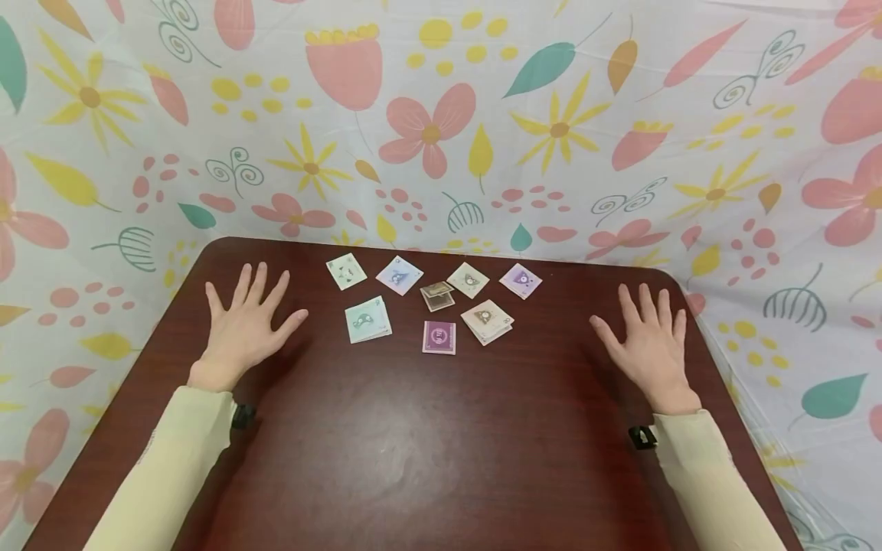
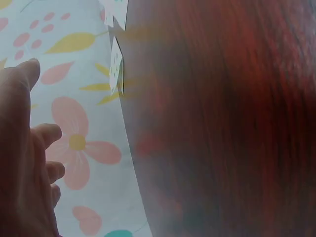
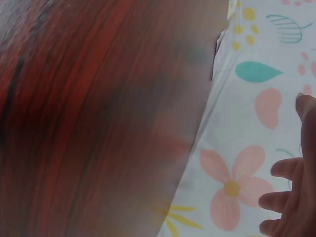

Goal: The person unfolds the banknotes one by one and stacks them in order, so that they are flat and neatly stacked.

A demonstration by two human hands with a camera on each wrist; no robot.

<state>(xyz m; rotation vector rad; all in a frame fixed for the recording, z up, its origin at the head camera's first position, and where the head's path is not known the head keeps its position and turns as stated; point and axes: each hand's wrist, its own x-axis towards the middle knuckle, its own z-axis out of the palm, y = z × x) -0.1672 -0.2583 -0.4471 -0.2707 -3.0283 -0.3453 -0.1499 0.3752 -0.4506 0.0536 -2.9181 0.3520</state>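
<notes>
Patterned cloth [image 1: 551, 184] surrounds the desk at the far, left and right sides. The desk [image 1: 427, 444] is dark reddish brown, with rounded far corners and a glossy patch of light at its middle.

A pale sleeve covers each forearm: left sleeve [image 1: 165, 467], right sleeve [image 1: 710, 474].

The left hand [image 1: 248, 329] is over the far left part of the desk, its fingers straight and spread, thumb towards the cards. The right hand [image 1: 651, 352] is over the far right part, likewise spread, its thumb also pointing inward. Whether either palm touches the desk cannot be told.

Eight cards lie between the hands, towards the far edge, apart from both. The tan card [image 1: 487, 316] lies near right in the group, with a doubled edge. The teal card [image 1: 367, 319], also double-edged, lies near left, closer to the left hand. Along the far side, left to right: pale green card [image 1: 346, 271], blue card [image 1: 400, 275], beige card [image 1: 468, 280], violet card [image 1: 521, 281]. The magenta card [image 1: 439, 337] is nearest. The brown card [image 1: 438, 301], smallest, sits mid-group just beside the beige one.

A black device [image 1: 642, 437] shows at the right wrist.
</notes>
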